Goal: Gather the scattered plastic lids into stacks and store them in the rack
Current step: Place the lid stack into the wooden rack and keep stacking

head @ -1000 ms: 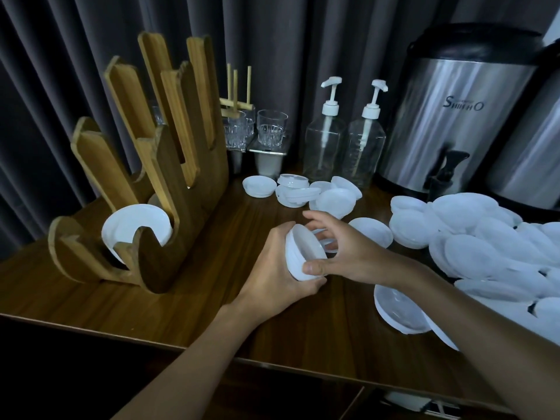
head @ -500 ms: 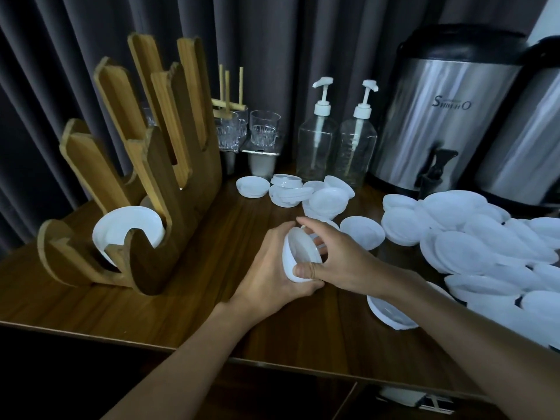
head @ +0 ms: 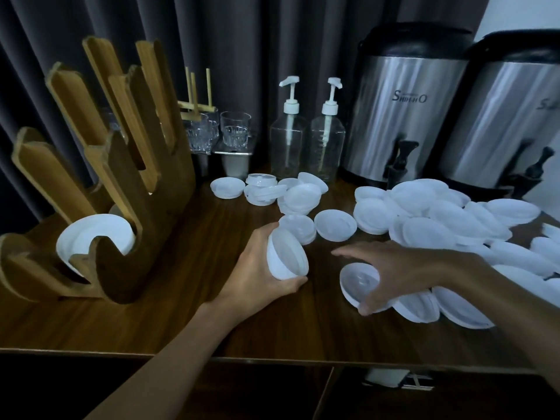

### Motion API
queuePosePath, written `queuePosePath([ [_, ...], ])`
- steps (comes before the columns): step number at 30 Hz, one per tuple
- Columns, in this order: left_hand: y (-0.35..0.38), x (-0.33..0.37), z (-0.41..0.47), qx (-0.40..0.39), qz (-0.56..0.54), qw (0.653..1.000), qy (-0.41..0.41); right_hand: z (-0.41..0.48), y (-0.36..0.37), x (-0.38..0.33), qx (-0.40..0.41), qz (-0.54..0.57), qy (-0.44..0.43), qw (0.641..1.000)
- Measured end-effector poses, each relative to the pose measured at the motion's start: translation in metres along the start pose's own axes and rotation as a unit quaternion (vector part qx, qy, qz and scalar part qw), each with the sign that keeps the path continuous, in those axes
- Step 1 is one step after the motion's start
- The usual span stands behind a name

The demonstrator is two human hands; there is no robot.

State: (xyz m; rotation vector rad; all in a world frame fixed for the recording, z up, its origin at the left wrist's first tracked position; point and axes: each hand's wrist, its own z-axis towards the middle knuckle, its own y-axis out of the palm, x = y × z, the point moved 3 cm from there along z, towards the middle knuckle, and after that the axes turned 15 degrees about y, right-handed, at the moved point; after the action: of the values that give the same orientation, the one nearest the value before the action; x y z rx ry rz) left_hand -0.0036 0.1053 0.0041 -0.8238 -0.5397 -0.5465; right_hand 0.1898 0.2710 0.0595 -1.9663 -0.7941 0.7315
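Note:
My left hand (head: 257, 274) grips a small stack of white plastic lids (head: 286, 257), held on edge just above the wooden table (head: 181, 322). My right hand (head: 394, 271) reaches over a single upturned lid (head: 356, 281) at the near edge of the lid pile, thumb under its front rim and fingers arched above it. Several loose white lids (head: 448, 219) lie spread over the right of the table. The wooden slotted rack (head: 121, 177) stands at the left, with a stack of lids (head: 91, 234) in its lowest slot.
Behind the lids stand two clear pump bottles (head: 288, 147), glasses on a small metal stand (head: 235, 133), and two steel drink dispensers (head: 403, 110) with black taps. A smaller cluster of lids (head: 266, 189) lies near the bottles. A dark curtain closes the back.
My right hand has left the stack in my left hand and moved right and nearer, down onto an upturned lid. My left hand keeps its stack in about the same place.

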Motion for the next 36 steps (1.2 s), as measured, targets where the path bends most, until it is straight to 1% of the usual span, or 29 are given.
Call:
queuePosePath([
  [3,0.002,0.001,0.003,0.001,-0.002,1.000,-0.002,-0.004,0.005,0.002,-0.014,-0.051,0.011,0.999],
  [6,0.002,0.001,0.003,0.006,-0.006,1.000,-0.005,-0.003,0.007,-0.001,0.007,-0.037,0.007,0.999],
  [9,0.001,0.001,0.002,0.013,-0.006,1.000,-0.006,0.000,0.004,-0.009,0.066,0.062,-0.015,0.996],
  [11,0.001,0.002,0.001,0.014,-0.006,1.000,-0.004,0.004,-0.001,-0.014,0.120,0.158,-0.030,0.980],
  [13,0.001,0.002,0.001,0.012,-0.007,1.000,-0.001,0.008,-0.004,-0.019,0.151,0.240,-0.039,0.958],
  [19,0.001,0.002,-0.001,0.010,-0.010,1.000,0.009,0.021,-0.010,-0.034,0.195,0.349,-0.057,0.915],
  [24,0.000,0.001,-0.001,0.025,-0.001,1.000,0.012,0.029,-0.009,-0.044,0.191,0.337,-0.068,0.919],
  [27,-0.001,0.002,-0.001,0.029,0.006,0.999,0.014,0.030,-0.008,-0.055,0.215,0.275,-0.089,0.933],
  [31,-0.002,0.002,-0.001,0.036,0.011,0.999,0.016,0.032,-0.007,-0.067,0.150,0.308,-0.102,0.934],
  [36,-0.001,0.005,0.001,0.039,0.008,0.998,0.039,0.037,-0.003,-0.079,0.114,0.282,-0.127,0.944],
])
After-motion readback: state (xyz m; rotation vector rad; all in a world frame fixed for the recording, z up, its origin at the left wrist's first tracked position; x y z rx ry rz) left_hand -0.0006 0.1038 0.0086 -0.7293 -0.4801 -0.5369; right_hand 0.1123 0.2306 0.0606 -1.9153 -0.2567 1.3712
